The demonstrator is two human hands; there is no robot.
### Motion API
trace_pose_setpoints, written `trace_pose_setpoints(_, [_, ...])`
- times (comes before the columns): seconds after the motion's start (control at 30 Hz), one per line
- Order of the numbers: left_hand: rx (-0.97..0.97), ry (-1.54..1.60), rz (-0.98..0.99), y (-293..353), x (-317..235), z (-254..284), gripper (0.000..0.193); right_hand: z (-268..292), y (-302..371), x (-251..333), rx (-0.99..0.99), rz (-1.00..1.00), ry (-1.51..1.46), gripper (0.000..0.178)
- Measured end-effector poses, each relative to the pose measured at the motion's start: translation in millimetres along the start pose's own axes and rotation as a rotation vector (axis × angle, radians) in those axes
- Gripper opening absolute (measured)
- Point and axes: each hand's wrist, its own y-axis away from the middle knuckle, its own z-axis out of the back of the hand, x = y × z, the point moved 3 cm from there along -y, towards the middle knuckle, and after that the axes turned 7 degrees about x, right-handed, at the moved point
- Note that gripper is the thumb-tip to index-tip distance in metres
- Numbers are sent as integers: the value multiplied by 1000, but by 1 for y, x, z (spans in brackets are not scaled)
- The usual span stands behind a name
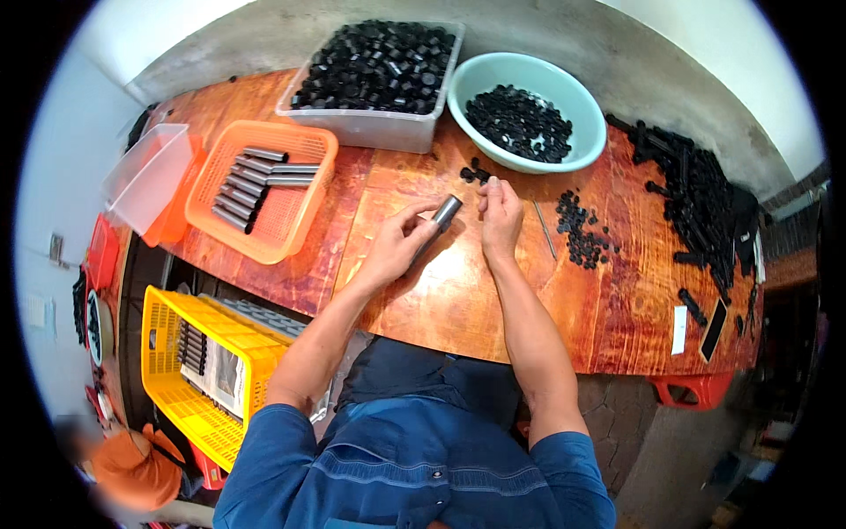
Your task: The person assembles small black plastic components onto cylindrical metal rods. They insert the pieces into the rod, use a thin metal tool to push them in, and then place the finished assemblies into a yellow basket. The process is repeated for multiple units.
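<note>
Left hand [401, 242] wrapped round dark-grey cylindrical tube [448, 210] over orange-brown wooden table [374, 198], end poking out, prob for access. Right hand [500, 216] pinched near small round black pieces [472, 173], handy I guess; can't tell if holding one.

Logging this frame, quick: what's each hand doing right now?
Left hand: closed around a dark tube.
Right hand: partly curled beside small black pieces; can't tell if holding one.

Small-parts workshop, I'd say: dark tube [448, 210] in the left hand [398, 240] over a wooden surface [639, 331] mid-frame, bulk black pieces [379, 69] in a clear bin [379, 132] top centre, teal basin [538, 166] of black bits [520, 122] beside it, more tubes [250, 181] in an orange basket [295, 213] upper left.
</note>
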Motion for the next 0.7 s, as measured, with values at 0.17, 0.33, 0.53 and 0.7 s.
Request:
trace_pose_setpoints(0.17, [-55, 989, 138, 36, 2, -6, 44, -9, 0, 1, 68, 49, 14, 41])
trace_pose_setpoints(0.33, [-140, 814, 110, 71, 22, 6, 36, -4, -1, 4, 70, 119, 29, 37])
trace_pose_setpoints(0.53, [-279, 737, 97, 153, 15, 31, 37, -7, -1, 0, 105, 133, 24, 36])
trace_pose_setpoints(0.7, [-535, 573, -50, 237, 26, 93, 36, -4, -9, -14, 120, 190, 24, 32])
